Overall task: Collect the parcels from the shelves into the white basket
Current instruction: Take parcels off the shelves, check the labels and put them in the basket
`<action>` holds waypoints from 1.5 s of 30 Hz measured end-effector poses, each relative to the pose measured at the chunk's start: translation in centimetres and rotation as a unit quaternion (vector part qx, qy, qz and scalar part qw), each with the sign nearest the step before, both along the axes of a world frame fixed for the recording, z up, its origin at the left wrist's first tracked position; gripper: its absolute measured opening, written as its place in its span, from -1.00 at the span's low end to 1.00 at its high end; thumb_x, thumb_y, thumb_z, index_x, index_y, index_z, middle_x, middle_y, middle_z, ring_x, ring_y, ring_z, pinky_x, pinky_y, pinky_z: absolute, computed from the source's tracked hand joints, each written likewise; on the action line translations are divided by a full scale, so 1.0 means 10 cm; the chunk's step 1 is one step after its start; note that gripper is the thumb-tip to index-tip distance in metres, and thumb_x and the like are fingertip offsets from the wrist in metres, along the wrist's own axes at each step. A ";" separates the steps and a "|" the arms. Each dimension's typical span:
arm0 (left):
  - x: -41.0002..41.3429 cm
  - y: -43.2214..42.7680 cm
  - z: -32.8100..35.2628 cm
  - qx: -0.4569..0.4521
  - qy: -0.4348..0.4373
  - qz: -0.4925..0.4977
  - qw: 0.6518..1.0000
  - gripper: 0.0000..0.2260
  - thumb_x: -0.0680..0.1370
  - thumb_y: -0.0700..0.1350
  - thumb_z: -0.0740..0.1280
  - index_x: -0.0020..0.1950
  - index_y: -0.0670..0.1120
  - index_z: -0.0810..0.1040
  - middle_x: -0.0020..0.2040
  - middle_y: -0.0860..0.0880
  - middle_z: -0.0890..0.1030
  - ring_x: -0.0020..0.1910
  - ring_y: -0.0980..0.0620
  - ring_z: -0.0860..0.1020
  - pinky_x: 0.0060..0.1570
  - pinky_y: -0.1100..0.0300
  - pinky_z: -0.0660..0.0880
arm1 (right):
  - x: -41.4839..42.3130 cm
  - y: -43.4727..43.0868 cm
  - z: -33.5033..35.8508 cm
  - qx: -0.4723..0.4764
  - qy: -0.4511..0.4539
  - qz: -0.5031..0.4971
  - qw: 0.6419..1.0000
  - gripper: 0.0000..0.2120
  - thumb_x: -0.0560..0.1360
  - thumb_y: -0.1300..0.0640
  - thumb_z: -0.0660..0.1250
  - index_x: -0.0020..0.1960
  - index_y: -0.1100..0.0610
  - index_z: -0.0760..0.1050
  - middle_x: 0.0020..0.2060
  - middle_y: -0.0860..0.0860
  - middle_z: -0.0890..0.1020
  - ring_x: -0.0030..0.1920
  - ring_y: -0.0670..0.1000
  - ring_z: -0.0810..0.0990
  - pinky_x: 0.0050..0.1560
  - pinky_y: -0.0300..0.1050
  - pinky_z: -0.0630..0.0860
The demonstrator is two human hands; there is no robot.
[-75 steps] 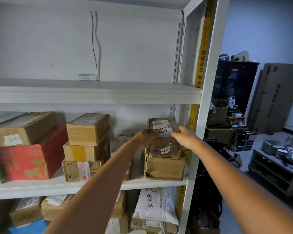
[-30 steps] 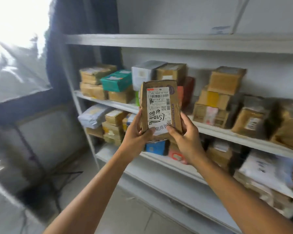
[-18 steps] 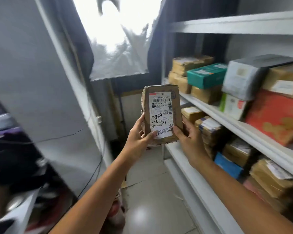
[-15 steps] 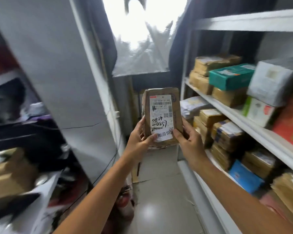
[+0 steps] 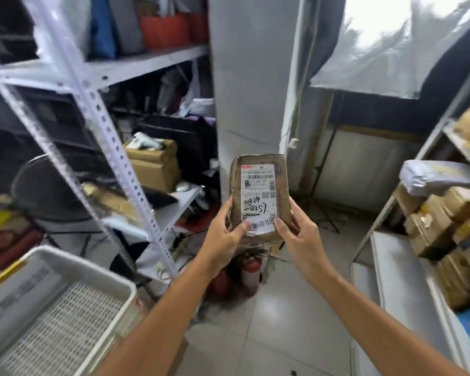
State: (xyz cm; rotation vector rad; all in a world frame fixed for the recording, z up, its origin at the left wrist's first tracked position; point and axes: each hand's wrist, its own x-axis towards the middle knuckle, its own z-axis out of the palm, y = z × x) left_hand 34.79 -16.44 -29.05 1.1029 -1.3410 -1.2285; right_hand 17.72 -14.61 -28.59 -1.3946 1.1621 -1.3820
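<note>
1. The brown cardboard parcel (image 5: 259,198) stands upright in mid-air in front of the person, above the tiled floor (image 5: 277,321), with its shipping label (image 5: 257,185) facing the camera; it is well apart from the white basket (image 5: 87,270), which sits low at the left
2. The parcel is small, with creased corners and a slightly crumpled skin, so it is probably light and fairly stiff but easy to dent under a hard squeeze
3. Bare cardboard should give a sure hold, while the glossy label looks slicker; the two long side edges, low down, seem the best places to grip
4. The left hand (image 5: 223,236) grips the lower left edge, its thumb pressed flat on the front over the label's bottom corner; the other fingers go behind the box and are hidden
5. The right hand (image 5: 300,236) mirrors it on the lower right edge, thumb on the front beside the label and fingers (image 5: 295,210) curled up along the side
6. Both hands close narrowly on the parcel alone and touch nothing else
7. The basket's open top faces up, so lowering the box down and to the left should be enough
</note>
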 end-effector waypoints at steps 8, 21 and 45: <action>0.60 0.77 -0.50 0.079 -0.026 0.164 0.983 -0.39 0.54 -0.17 0.38 0.53 -0.01 0.19 0.34 0.01 0.50 0.30 0.07 0.48 0.32 0.02 0.42 | 0.63 0.26 -0.50 0.034 0.018 0.140 0.989 -0.49 0.55 0.32 0.30 0.36 -0.15 0.40 0.18 -0.14 0.62 0.20 -0.08 0.59 0.22 0.06 0.54; 1.77 1.56 -0.98 0.124 0.058 0.389 0.911 -0.44 0.54 -0.26 0.36 0.43 0.17 0.31 0.15 0.18 0.62 0.11 0.22 0.59 -0.08 0.28 0.58 | 2.16 0.23 -1.03 0.095 0.064 0.381 0.917 -0.59 0.55 0.23 0.33 0.26 -0.20 0.46 0.10 -0.20 0.64 0.13 -0.15 0.60 0.18 -0.03 0.56; 5.78 0.54 -3.35 0.226 0.088 0.561 0.791 -0.41 0.54 -0.30 0.33 0.48 0.12 0.25 0.24 0.07 0.58 0.19 0.07 0.57 0.16 0.03 0.54 | 6.81 -1.18 -3.36 0.215 0.170 0.563 0.780 -0.53 0.54 0.29 0.32 0.22 -0.25 0.39 0.05 -0.26 0.63 0.04 -0.25 0.61 -0.09 -0.38 0.54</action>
